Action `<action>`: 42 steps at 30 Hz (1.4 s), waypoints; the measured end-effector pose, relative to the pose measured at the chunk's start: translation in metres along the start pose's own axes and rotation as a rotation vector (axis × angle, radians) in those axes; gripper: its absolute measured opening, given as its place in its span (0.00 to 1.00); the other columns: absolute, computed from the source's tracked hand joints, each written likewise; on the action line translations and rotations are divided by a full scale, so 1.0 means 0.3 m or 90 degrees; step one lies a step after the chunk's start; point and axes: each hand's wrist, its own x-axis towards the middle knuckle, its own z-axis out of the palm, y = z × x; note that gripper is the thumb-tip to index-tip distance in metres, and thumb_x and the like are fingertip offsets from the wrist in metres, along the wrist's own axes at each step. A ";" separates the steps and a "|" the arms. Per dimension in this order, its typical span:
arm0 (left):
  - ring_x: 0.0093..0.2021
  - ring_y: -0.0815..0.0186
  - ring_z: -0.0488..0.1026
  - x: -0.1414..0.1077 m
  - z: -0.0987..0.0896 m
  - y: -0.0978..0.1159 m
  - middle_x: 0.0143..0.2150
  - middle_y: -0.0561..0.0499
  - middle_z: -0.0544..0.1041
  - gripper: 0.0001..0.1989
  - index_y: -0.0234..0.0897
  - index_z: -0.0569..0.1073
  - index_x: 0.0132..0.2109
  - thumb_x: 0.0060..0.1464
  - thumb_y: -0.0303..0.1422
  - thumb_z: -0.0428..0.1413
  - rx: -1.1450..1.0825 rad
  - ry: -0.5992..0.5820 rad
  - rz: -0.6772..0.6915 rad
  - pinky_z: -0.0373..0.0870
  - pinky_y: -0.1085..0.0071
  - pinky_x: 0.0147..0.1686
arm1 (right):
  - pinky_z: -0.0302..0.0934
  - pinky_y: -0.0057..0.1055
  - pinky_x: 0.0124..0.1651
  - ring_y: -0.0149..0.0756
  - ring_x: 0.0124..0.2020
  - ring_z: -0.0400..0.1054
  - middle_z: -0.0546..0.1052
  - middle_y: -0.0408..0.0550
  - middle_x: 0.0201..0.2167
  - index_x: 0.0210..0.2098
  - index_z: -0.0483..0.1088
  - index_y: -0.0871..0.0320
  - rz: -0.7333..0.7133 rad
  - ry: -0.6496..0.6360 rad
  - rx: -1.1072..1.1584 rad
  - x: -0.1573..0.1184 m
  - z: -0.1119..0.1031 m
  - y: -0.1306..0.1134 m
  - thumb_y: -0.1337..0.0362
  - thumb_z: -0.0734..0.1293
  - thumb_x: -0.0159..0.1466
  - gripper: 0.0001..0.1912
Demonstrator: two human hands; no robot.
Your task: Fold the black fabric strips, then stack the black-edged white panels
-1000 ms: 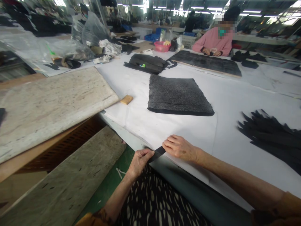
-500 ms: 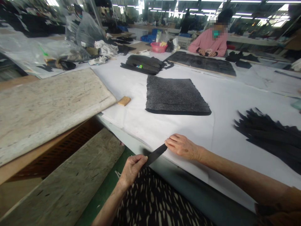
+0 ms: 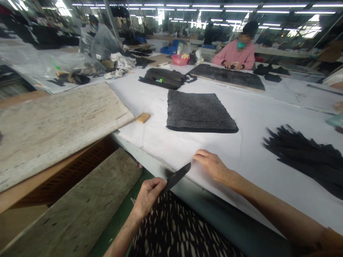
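Observation:
A narrow black fabric strip point(image 3: 178, 175) is pinched near its lower end between the thumb and fingers of my left hand point(image 3: 150, 194). Its other end points up to the right, free, over the table's front edge. Just right of that free end, my right hand point(image 3: 211, 165) hovers close above the white tabletop, fingers bent and a little apart, with nothing visible in them. Beyond both hands lies a neat stack of dark grey speckled fabric pieces point(image 3: 199, 110) with a black front edge. A fanned pile of black fabric pieces point(image 3: 308, 157) lies to the right.
At left a stained padded board point(image 3: 59, 125) overlaps the table corner beside a small tan block point(image 3: 143, 117). Another board point(image 3: 80, 207) sits lower down. Farther back are a dark fabric bundle point(image 3: 163, 77), a pink basin point(image 3: 180, 60) and a co-worker in pink point(image 3: 233, 53).
My right hand has let go of the strip's upper end and shifted slightly right. The left hand keeps its grip on the strip. The view has tilted up slightly.

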 end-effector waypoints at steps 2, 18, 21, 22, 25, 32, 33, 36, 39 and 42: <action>0.22 0.71 0.54 0.006 -0.001 0.010 0.19 0.55 0.59 0.25 0.34 0.67 0.21 0.48 0.53 0.54 0.009 -0.006 0.009 0.52 0.73 0.23 | 0.62 0.26 0.37 0.31 0.34 0.67 0.73 0.46 0.35 0.39 0.70 0.58 0.092 0.011 0.131 0.025 -0.034 -0.014 0.79 0.54 0.62 0.17; 0.27 0.68 0.63 0.122 -0.074 0.197 0.26 0.55 0.69 0.16 0.34 0.72 0.35 0.41 0.41 0.59 0.075 -0.191 0.005 0.59 0.73 0.27 | 0.53 0.26 0.29 0.29 0.25 0.60 0.67 0.40 0.21 0.25 0.69 0.59 0.335 -0.323 0.364 0.079 -0.153 0.039 0.61 0.63 0.56 0.09; 0.32 0.65 0.67 0.168 -0.122 0.246 0.31 0.54 0.73 0.13 0.36 0.71 0.38 0.41 0.33 0.56 0.220 -0.224 0.045 0.63 0.71 0.32 | 0.55 0.28 0.31 0.31 0.26 0.62 0.69 0.42 0.22 0.25 0.70 0.60 0.413 -0.294 0.349 -0.001 -0.222 0.130 0.60 0.63 0.54 0.09; 0.34 0.64 0.68 0.185 -0.131 0.268 0.32 0.54 0.73 0.13 0.36 0.71 0.38 0.42 0.32 0.54 0.290 -0.216 0.074 0.64 0.70 0.34 | 0.55 0.28 0.31 0.31 0.26 0.62 0.69 0.42 0.22 0.25 0.70 0.60 0.435 -0.285 0.344 -0.032 -0.245 0.154 0.60 0.63 0.54 0.09; 0.38 0.61 0.70 0.242 -0.125 0.342 0.35 0.52 0.75 0.13 0.37 0.72 0.39 0.45 0.30 0.49 0.454 -0.175 0.163 0.66 0.68 0.39 | 0.55 0.28 0.32 0.30 0.26 0.61 0.68 0.42 0.21 0.25 0.69 0.60 0.494 -0.250 0.343 -0.123 -0.296 0.194 0.59 0.63 0.54 0.09; 0.45 0.56 0.73 0.382 0.015 0.425 0.45 0.44 0.77 0.21 0.35 0.72 0.48 0.50 0.21 0.43 0.753 -0.092 0.248 0.68 0.61 0.45 | 0.53 0.28 0.32 0.31 0.26 0.61 0.68 0.41 0.21 0.26 0.68 0.59 0.549 -0.209 0.269 -0.239 -0.302 0.173 0.62 0.60 0.58 0.09; 0.46 0.55 0.73 0.398 0.031 0.419 0.46 0.43 0.76 0.21 0.34 0.72 0.49 0.50 0.20 0.44 0.797 -0.076 0.267 0.68 0.60 0.46 | 0.53 0.29 0.32 0.32 0.27 0.62 0.69 0.42 0.23 0.27 0.69 0.58 0.553 -0.209 0.224 -0.246 -0.299 0.163 0.63 0.60 0.59 0.09; 0.50 0.54 0.71 0.427 0.056 0.386 0.50 0.40 0.75 0.22 0.32 0.73 0.49 0.50 0.17 0.44 0.894 -0.008 0.370 0.67 0.58 0.50 | 0.56 0.32 0.36 0.37 0.35 0.66 0.74 0.46 0.32 0.33 0.71 0.57 0.544 -0.201 0.034 -0.259 -0.297 0.124 0.67 0.59 0.62 0.08; 0.53 0.52 0.69 0.417 0.070 0.355 0.54 0.38 0.72 0.22 0.31 0.74 0.48 0.50 0.15 0.44 0.904 0.104 0.458 0.66 0.56 0.53 | 0.58 0.38 0.45 0.45 0.45 0.66 0.73 0.54 0.44 0.41 0.71 0.60 0.500 -0.176 -0.198 -0.265 -0.299 0.086 0.71 0.61 0.63 0.10; 0.52 0.54 0.69 0.385 0.117 0.346 0.52 0.39 0.73 0.20 0.31 0.73 0.48 0.53 0.17 0.45 0.838 0.125 0.534 0.68 0.59 0.52 | 0.58 0.41 0.49 0.47 0.48 0.64 0.71 0.56 0.49 0.43 0.72 0.61 0.423 -0.112 -0.304 -0.251 -0.296 0.061 0.73 0.60 0.64 0.11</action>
